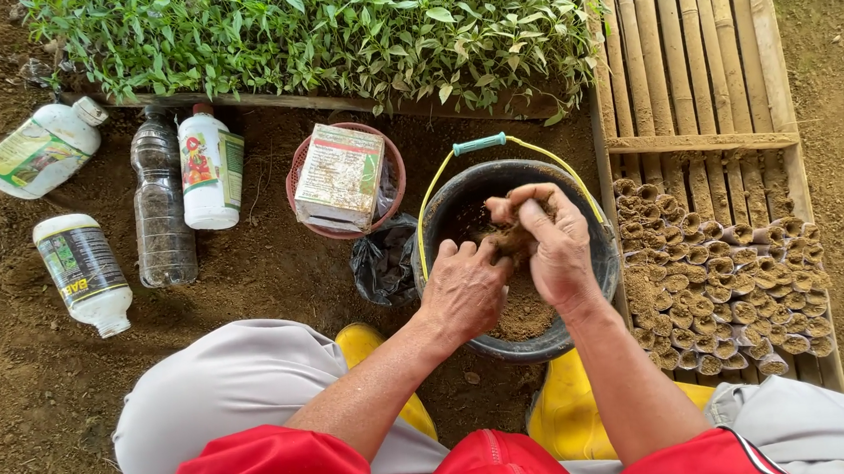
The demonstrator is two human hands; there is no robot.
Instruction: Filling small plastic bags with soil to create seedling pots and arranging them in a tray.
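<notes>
Both hands, left hand and right hand, meet over the soil-filled bucket.

Our left hand knuckles up, fingers curled, our right hand pinching just beside it, forearms converging

We see green seedlings up top, four bottles on the soil at left, a pink basket holding a box, and a bamboo rack.

Bare brown soil carries four bottles, a red basket, a black bag, a black bucket and a bamboo rack holding rolled pots.
</notes>
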